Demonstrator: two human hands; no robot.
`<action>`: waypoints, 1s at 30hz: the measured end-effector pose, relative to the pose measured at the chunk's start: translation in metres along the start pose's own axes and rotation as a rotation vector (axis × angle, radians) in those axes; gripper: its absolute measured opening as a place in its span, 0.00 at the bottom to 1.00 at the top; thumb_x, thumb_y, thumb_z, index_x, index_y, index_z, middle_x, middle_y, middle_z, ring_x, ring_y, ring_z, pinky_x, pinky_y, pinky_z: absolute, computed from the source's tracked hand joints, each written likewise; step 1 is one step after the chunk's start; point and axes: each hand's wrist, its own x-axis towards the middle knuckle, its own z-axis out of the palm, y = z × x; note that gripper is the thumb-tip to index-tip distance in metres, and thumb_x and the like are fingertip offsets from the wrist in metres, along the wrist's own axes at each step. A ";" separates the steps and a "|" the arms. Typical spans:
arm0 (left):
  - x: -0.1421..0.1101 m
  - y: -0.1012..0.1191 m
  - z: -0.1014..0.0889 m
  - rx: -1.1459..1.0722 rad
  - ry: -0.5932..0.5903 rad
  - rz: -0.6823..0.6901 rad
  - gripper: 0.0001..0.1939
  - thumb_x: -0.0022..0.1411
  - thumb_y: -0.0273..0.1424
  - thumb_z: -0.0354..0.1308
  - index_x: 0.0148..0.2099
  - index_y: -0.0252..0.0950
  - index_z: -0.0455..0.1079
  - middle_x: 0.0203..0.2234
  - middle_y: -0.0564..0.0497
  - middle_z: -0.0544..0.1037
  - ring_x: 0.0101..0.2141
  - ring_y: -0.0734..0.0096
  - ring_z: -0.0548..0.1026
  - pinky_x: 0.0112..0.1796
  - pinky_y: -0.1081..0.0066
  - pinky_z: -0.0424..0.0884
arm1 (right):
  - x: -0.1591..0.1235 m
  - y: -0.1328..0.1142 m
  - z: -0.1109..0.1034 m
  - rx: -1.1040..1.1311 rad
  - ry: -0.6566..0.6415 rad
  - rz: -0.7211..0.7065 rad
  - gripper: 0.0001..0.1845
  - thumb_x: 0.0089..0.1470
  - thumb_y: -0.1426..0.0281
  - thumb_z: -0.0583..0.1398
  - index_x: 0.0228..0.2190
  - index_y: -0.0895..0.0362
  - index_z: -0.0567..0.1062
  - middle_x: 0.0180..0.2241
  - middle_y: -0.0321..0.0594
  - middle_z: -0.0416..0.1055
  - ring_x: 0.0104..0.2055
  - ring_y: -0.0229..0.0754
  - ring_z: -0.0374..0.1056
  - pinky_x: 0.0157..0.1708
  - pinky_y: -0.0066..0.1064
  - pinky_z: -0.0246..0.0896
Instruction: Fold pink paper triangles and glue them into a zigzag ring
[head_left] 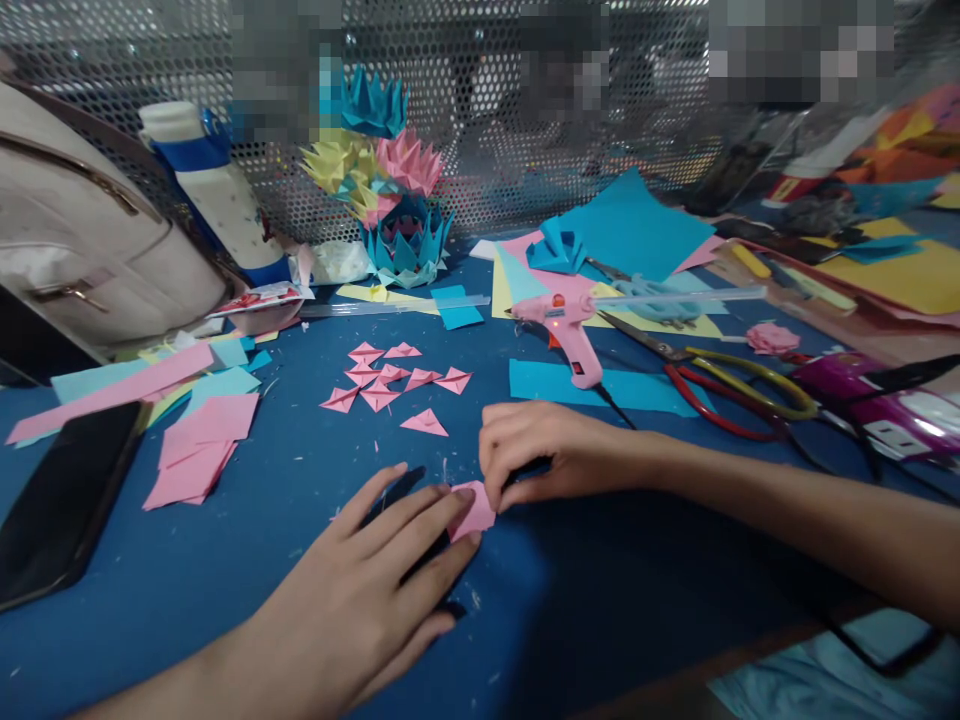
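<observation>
The small pink paper piece lies on the blue table directly in front of the person, between the 2 hands. The left hand rests over its left side, probably to keep it from sliding while the other hand works at the opposite edge. The folded pink triangles, 9 by count, sit just beyond in a loose cluster, 1 of them a little nearer the hands; they seem set there to stay within reach yet off the working spot. The pink squares lie overlapping on the left, near the phone, likely kept apart from the folded ones. The glue gun lies on its side partly over a blue paper strip, its nozzle turned away from the right arm, perhaps for safety.

The left fingers are spread, with fingertips touching the paper. The right hand has its fingers curled together, thumb and index fingertip apparently pinching the paper's right edge; the exact grip is too small to tell.
</observation>
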 end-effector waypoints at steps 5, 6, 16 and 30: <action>0.001 -0.001 -0.002 -0.001 -0.027 0.034 0.22 0.74 0.36 0.48 0.65 0.34 0.63 0.64 0.45 0.67 0.64 0.61 0.63 0.69 0.53 0.39 | 0.001 -0.003 0.002 -0.033 -0.030 0.028 0.11 0.63 0.65 0.61 0.35 0.58 0.80 0.34 0.41 0.75 0.38 0.38 0.63 0.38 0.28 0.56; 0.002 -0.002 -0.003 -0.003 -0.053 0.048 0.23 0.74 0.37 0.49 0.66 0.32 0.61 0.65 0.44 0.65 0.65 0.60 0.62 0.68 0.52 0.40 | 0.002 -0.002 0.002 -0.036 -0.026 0.044 0.12 0.64 0.64 0.60 0.35 0.58 0.80 0.34 0.41 0.75 0.38 0.38 0.63 0.38 0.28 0.56; 0.005 -0.004 -0.005 -0.018 -0.157 0.054 0.33 0.73 0.44 0.47 0.71 0.27 0.50 0.68 0.42 0.57 0.68 0.62 0.56 0.68 0.55 0.31 | 0.003 0.001 -0.002 0.043 -0.039 0.088 0.16 0.65 0.60 0.58 0.37 0.59 0.79 0.36 0.43 0.76 0.40 0.39 0.65 0.41 0.30 0.59; 0.004 -0.004 -0.006 -0.031 -0.160 0.058 0.35 0.72 0.46 0.49 0.70 0.28 0.53 0.63 0.41 0.66 0.65 0.57 0.60 0.68 0.51 0.33 | 0.007 -0.006 0.001 -0.054 -0.062 0.201 0.12 0.65 0.63 0.59 0.36 0.57 0.78 0.36 0.39 0.71 0.41 0.39 0.65 0.41 0.27 0.57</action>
